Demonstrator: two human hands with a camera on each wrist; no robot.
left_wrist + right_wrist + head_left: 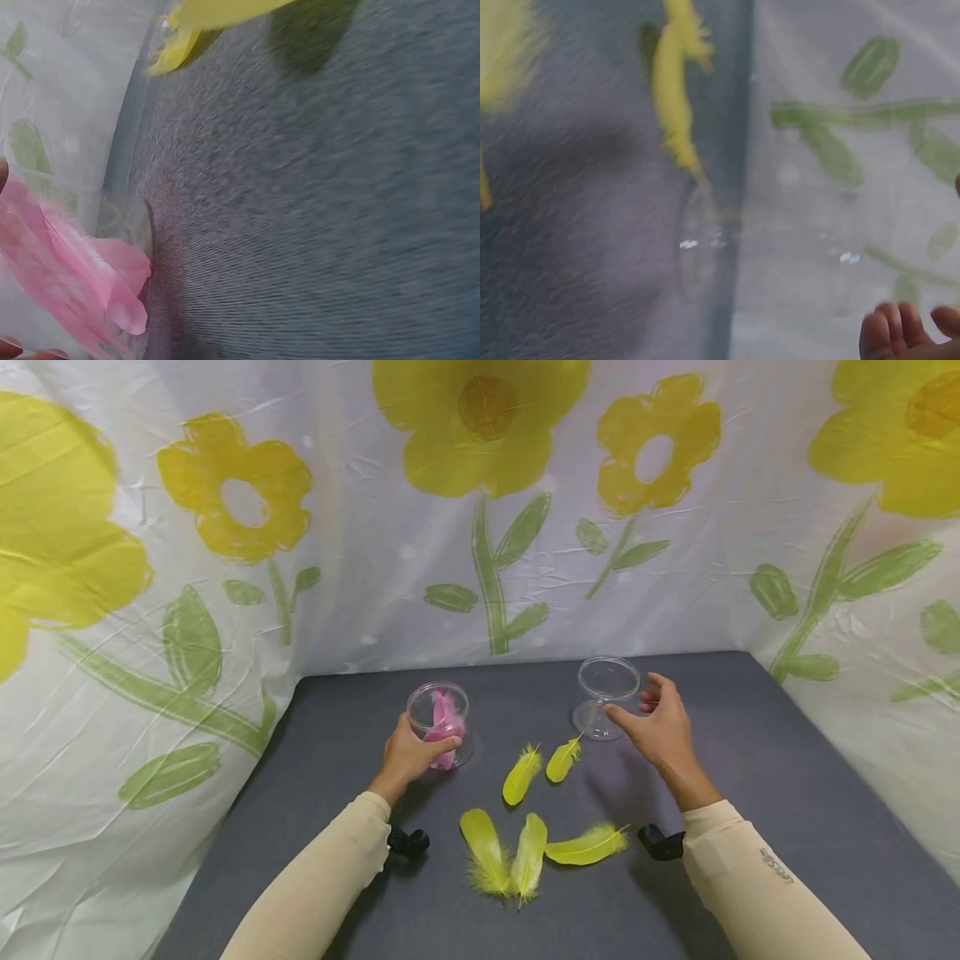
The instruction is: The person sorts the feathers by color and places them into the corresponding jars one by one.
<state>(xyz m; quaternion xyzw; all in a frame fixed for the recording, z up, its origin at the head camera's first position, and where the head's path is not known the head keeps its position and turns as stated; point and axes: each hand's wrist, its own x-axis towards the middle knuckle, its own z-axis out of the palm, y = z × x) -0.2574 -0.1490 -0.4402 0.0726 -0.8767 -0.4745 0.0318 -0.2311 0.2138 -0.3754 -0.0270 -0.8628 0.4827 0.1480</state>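
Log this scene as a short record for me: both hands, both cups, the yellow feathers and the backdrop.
Left hand: grips the left cup
Left cup: clear, upright, pink feathers inside, count unclear
Right hand: beside the right cup, thumb apart from fingers, contact unclear
Right cup: clear, upright, no feathers inside
Yellow feathers: five, on the dark table
Backdrop: white, yellow flowers, green leaves

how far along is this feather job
Looks done: pink feathers are inside one clear cup. In hand: the left hand grips that cup; the right hand is beside the other cup, apparently without gripping it. Probably remaining: five yellow feathers lie on the table, and none show in the other cup.
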